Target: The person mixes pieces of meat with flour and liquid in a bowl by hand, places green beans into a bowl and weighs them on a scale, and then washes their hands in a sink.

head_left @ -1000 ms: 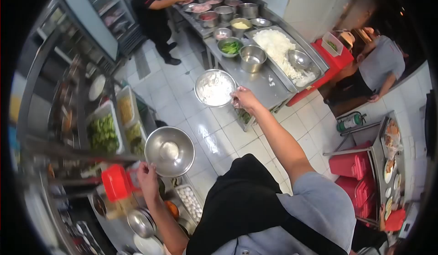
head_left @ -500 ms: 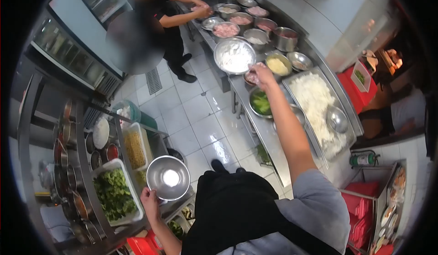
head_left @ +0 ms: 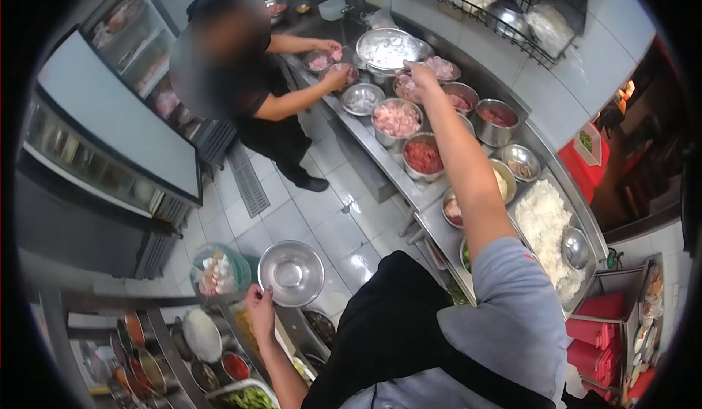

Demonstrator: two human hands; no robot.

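Silvery bowl [head_left: 291, 268], black apron [head_left: 384, 328] (and greyish-blue sleeve [head_left: 508, 288]).

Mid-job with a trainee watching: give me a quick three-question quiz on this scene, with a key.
1. Which hand holds the white-filled bowl?
2. True or false: the metal bowl by the left hand looks empty.
3. What is nearest the other person's hands?
A) raw meat
B) floor drain
C) fridge

Key: 1. The right hand; 2. True; 3. A
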